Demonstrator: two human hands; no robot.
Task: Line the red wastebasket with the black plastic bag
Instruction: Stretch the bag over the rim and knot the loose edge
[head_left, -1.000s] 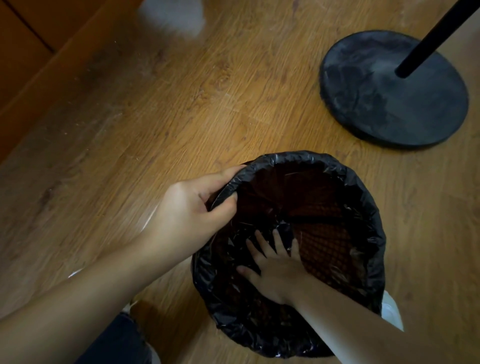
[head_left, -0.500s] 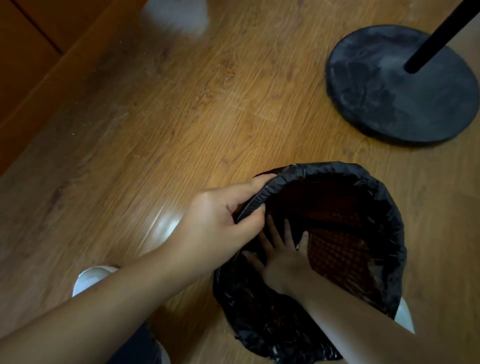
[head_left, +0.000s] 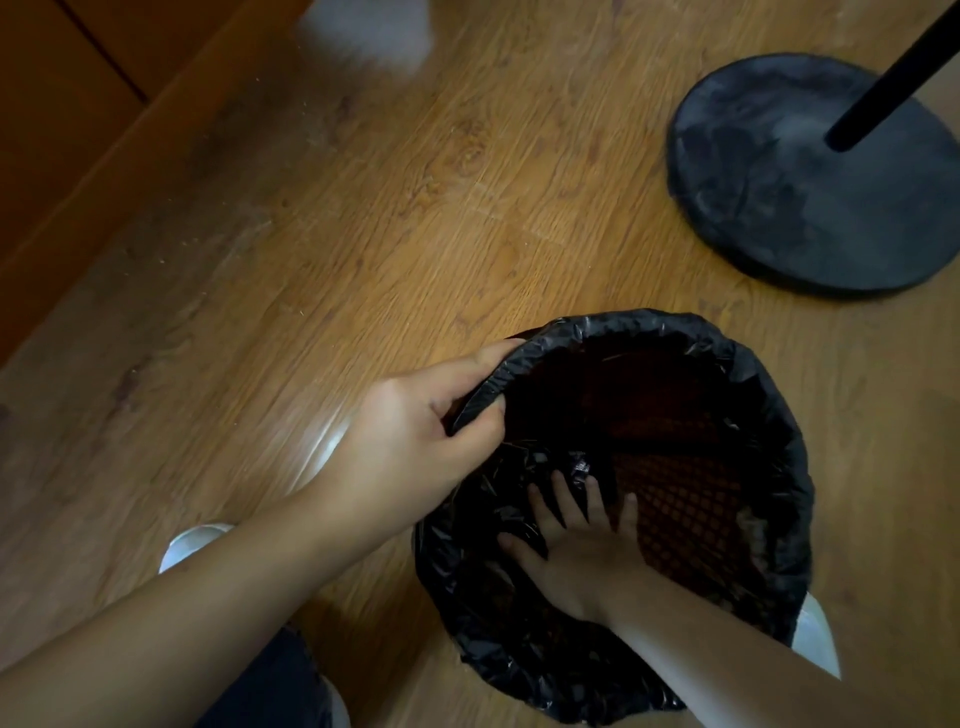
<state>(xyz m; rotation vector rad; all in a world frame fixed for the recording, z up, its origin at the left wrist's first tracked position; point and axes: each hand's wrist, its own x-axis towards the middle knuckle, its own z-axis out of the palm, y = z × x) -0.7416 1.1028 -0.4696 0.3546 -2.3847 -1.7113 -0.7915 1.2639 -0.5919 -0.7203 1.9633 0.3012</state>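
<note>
Left hand (head_left: 410, 447) pinching black plastic bag (head_left: 779, 415) rim, right hand (head_left: 576, 551) inside (fingers spread)

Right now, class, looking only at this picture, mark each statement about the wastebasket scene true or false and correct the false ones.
1. The left hand pinches the black plastic bag at the rim. True.
2. The right hand rests on the floor outside the red wastebasket. False: it is inside, fingers spread against the bag.
3. The bag lies folded beside the basket. False: it is over the rim.
4. A round black stand base sits on the wooden floor. True.
</note>
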